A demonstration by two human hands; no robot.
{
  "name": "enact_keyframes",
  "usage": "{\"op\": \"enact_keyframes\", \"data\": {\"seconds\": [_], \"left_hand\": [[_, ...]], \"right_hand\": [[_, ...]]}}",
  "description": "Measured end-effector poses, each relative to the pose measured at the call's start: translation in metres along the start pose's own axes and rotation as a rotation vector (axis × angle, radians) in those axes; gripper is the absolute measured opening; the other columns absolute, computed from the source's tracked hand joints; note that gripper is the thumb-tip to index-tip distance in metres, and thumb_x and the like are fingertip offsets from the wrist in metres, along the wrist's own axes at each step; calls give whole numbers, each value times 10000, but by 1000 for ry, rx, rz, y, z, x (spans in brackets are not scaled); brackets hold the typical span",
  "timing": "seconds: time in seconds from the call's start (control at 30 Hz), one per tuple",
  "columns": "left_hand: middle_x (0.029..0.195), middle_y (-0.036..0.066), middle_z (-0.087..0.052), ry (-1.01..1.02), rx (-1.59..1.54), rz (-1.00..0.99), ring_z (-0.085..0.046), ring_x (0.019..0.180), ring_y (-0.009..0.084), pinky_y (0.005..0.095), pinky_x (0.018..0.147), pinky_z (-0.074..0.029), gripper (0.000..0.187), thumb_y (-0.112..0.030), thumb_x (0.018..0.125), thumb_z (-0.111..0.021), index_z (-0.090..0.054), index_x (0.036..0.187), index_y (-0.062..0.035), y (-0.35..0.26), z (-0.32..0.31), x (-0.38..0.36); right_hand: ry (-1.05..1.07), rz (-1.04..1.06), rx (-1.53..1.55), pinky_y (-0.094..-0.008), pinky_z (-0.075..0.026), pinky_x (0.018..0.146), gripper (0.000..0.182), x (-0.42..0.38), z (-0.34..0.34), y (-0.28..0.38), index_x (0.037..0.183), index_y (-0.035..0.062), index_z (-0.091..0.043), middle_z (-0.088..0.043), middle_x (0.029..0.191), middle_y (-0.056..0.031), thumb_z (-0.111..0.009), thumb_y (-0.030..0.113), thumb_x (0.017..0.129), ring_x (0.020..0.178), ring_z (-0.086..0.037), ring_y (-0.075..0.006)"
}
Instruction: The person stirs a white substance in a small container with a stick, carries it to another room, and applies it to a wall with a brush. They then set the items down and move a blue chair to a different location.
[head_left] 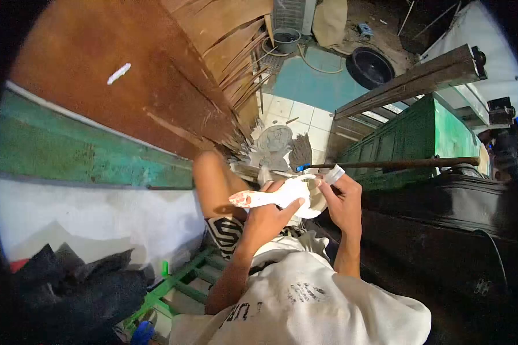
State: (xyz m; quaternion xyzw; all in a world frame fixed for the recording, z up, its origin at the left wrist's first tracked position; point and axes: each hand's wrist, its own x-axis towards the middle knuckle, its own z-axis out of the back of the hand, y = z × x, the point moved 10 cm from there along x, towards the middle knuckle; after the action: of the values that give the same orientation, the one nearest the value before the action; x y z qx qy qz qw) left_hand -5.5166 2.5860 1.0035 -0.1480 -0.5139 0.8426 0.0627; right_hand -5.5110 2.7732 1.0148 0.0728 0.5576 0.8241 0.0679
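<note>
A white long-handled dipper (289,194) is held in front of my lap, its handle pointing left with reddish marks near the end. My left hand (266,221) wraps round it from below, thumb laid across the front where handle meets bowl. On the other side, my right hand (343,200) is bent at the bowl's rim, fingertips right against the edge. A small white strip (334,174) sticks up from between the right fingers. Part of the bowl is hidden behind the hands.
A brown wooden panel (109,69) with splintered edges leans at left above a green-edged wall. A green cabinet (397,138) and a horizontal rod (397,163) stand close on the right. Ahead are a black basin (369,68) and a bucket (286,40). A green slatted frame (184,284) lies below.
</note>
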Motion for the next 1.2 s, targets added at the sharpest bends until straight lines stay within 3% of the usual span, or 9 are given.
{"op": "enact_keyframes", "data": {"seconds": [0.23, 0.37, 0.43, 0.57, 0.7, 0.83, 0.87, 1.03, 1.2], "left_hand": [[1129, 228, -606, 102, 75, -108, -610, 1046, 395, 450, 907, -474, 470, -350, 894, -684, -594, 1210, -13, -30, -11, 51], [1062, 259, -672, 300, 148, 54, -652, 1008, 386, 443, 883, -497, 523, -418, 896, -657, -597, 1230, -20, -9, -31, 98], [1021, 252, -694, 295, 249, -117, -676, 968, 370, 427, 881, -501, 531, -428, 903, -657, -604, 1237, -19, -30, -31, 133], [1096, 260, -675, 489, 199, -19, -651, 1036, 380, 416, 920, -489, 568, -444, 897, -666, -600, 1245, 1, -34, -42, 231], [1221, 262, -617, 501, 129, -191, -630, 1038, 410, 435, 917, -487, 472, -363, 907, -689, -639, 1238, -31, -82, -39, 352], [1211, 220, -639, 287, 355, -988, -616, 1032, 387, 456, 877, -493, 285, -207, 878, -727, -717, 1126, -67, -143, -19, 438], [1205, 215, -643, 291, 343, -958, -617, 1036, 377, 452, 882, -492, 281, -205, 880, -723, -714, 1118, -57, -142, -15, 467], [1112, 181, -663, 398, 295, -529, -619, 989, 371, 453, 875, -484, 417, -264, 835, -760, -660, 1138, 4, -133, -14, 583], [1015, 218, -659, 328, 251, -408, -638, 916, 371, 459, 848, -502, 474, -345, 868, -735, -629, 1114, 47, -146, -8, 633]], "right_hand": [[-154, -107, 37, -287, -474, 628, 175, 19, 30, 7, 984, -50, -725, -685, 810, -92, -704, 98, 892, 737, -606, -109], [-145, -118, -94, -281, -462, 556, 182, 48, 35, -21, 934, -52, -711, -685, 768, -85, -710, 127, 901, 635, -588, -91], [-186, -81, -187, -288, -457, 531, 199, 72, 40, -22, 941, -52, -712, -684, 759, -111, -711, 143, 899, 610, -587, -93], [-164, -114, -168, -295, -464, 560, 204, 154, 53, -40, 969, -44, -717, -683, 777, -137, -713, 146, 894, 633, -605, -107], [-245, -113, -163, -311, -469, 578, 231, 263, 78, -33, 974, -30, -720, -683, 781, -152, -726, 182, 883, 624, -621, -160], [-255, -176, -315, -341, -480, 587, 207, 369, 87, -43, 940, 0, -723, -664, 739, -162, -735, 195, 870, 606, -626, -215], [-250, -203, -304, -450, -501, 647, 296, 392, 86, -41, 911, 2, -723, -664, 781, -219, -690, 295, 880, 704, -653, -398], [-316, -114, -204, -426, -511, 670, 282, 484, 85, -41, 964, 9, -712, -666, 856, -189, -676, 281, 899, 754, -654, -380], [-277, -127, -298, -449, -485, 694, 273, 533, 88, -62, 853, 4, -677, -625, 788, -191, -667, 271, 908, 777, -623, -389]]}}
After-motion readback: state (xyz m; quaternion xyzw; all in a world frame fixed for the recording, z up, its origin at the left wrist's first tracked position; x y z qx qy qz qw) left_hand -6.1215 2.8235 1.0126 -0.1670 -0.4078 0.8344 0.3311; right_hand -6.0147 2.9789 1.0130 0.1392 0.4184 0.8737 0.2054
